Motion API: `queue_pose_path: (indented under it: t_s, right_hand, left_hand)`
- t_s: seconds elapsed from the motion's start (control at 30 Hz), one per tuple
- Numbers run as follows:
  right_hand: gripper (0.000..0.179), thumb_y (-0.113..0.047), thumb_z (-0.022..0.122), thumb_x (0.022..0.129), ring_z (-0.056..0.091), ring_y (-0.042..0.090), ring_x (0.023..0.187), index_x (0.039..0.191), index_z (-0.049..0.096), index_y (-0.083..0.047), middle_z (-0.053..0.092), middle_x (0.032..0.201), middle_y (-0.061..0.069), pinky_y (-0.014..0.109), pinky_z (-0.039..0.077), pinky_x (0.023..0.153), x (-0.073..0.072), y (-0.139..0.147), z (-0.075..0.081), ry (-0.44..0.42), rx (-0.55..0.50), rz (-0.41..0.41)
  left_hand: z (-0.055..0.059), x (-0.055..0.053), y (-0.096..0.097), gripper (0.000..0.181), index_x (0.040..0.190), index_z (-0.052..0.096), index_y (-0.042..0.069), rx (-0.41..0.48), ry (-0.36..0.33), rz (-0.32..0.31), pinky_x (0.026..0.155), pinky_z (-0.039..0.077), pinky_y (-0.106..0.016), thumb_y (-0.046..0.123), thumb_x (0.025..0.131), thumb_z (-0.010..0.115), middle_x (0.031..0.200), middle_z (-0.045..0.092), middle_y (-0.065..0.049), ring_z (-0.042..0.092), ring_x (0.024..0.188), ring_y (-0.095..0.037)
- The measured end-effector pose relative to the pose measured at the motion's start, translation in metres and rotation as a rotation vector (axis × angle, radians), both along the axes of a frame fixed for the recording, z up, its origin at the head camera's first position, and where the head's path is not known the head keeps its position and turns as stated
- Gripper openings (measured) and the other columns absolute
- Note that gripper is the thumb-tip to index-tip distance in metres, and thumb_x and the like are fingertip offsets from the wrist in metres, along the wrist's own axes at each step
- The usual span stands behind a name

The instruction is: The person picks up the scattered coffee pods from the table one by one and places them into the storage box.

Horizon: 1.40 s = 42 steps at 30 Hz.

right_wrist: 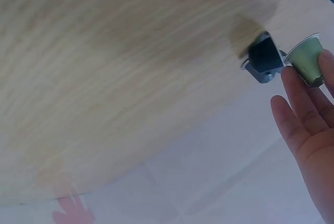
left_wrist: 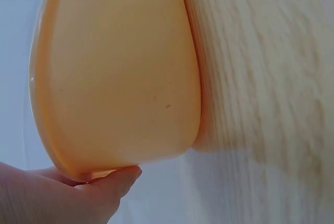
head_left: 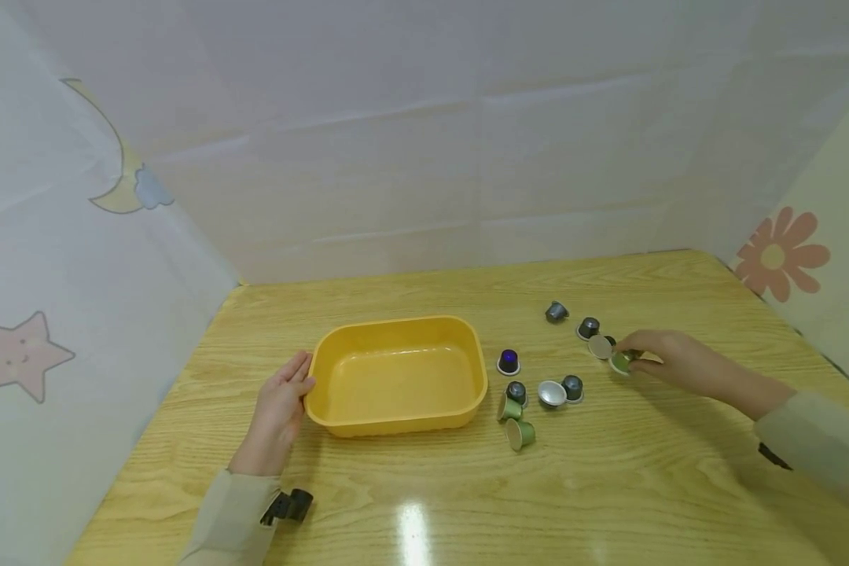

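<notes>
My left hand (head_left: 281,401) holds the left end of a yellow plastic basin (head_left: 396,424), its thumb against the wall near the rim in the left wrist view. The basin stands on the table with nothing inside. At the right, my right hand (head_left: 668,360) pinches a green coffee capsule (right_wrist: 307,61) between thumb and fingers, tilted. Beside that capsule, a dark capsule (right_wrist: 264,54) lies on its side, and its beige lid (head_left: 600,347) faces the head camera. Another dark capsule (head_left: 589,327) stands just behind.
Between basin and right hand sit a purple capsule (head_left: 509,361), dark capsules (head_left: 572,387), an upturned capsule with a silver lid (head_left: 552,393) and two green capsules (head_left: 520,434). A grey capsule (head_left: 556,312) lies farther back. Printed white sheets (head_left: 396,157) hang around the wooden table (head_left: 424,487).
</notes>
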State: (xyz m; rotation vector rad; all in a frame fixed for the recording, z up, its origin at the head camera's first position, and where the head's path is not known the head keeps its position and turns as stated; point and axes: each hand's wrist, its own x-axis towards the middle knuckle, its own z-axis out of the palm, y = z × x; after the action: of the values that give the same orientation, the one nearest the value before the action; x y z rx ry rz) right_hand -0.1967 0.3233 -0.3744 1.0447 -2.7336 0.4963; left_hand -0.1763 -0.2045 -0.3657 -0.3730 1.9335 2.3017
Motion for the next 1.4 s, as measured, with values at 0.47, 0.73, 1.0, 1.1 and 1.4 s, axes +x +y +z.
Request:
queue_pose_path:
  t_s: [0.47,0.73,1.0,1.1,1.4]
  right_hand:
    - [0.030,0.005,0.077,0.076,0.064,0.016,0.079,0.104,0.068,0.000,0.067,0.094,0.000,0.028,0.055,0.062,-0.003,-0.027,0.027,-0.017,0.014,0.010]
    - [0.026,0.004,0.073,0.082,0.059,0.007,0.073,0.107,0.067,0.002,0.065,0.089,-0.004,0.026,0.051,0.058,-0.005,-0.052,0.039,-0.109,-0.033,-0.044]
    - [0.025,0.002,0.070,0.086,0.060,0.012,0.075,0.110,0.066,0.004,0.065,0.087,-0.002,0.032,0.055,0.065,-0.010,-0.074,0.046,-0.177,-0.103,-0.089]
    - [0.024,0.003,0.071,0.085,0.063,0.017,0.076,0.109,0.066,0.004,0.067,0.087,0.002,0.035,0.055,0.065,-0.011,-0.081,0.048,-0.175,-0.125,-0.086]
    - [0.023,0.003,0.071,0.085,0.067,0.031,0.089,0.107,0.066,0.005,0.069,0.102,0.017,0.044,0.058,0.076,-0.015,-0.101,0.052,-0.215,-0.223,-0.091]
  left_hand:
    - [-0.001,-0.002,0.000,0.058,0.154,0.011,0.000,0.015,0.009,0.019,0.117,0.018,-0.032,-0.009,0.101,0.032,0.160,0.012,-0.011,0.010,0.146,-0.020]
    - [0.000,-0.002,0.002,0.058,0.154,0.010,-0.001,0.015,0.000,0.019,0.117,0.017,-0.032,-0.010,0.100,0.031,0.160,0.011,-0.013,0.010,0.146,-0.020]
    - [0.001,-0.002,0.002,0.058,0.154,0.011,-0.001,0.028,-0.007,0.043,0.116,0.017,-0.031,-0.010,0.100,0.031,0.160,0.013,-0.013,0.011,0.146,-0.020]
    - [0.001,-0.001,0.002,0.058,0.154,0.012,-0.001,0.026,-0.012,0.041,0.116,0.018,-0.031,-0.010,0.101,0.031,0.160,0.013,-0.012,0.011,0.146,-0.020]
    - [0.001,-0.003,0.002,0.057,0.153,0.012,-0.002,0.021,-0.004,0.040,0.116,0.018,-0.032,-0.011,0.100,0.031,0.160,0.013,-0.014,0.011,0.146,-0.021]
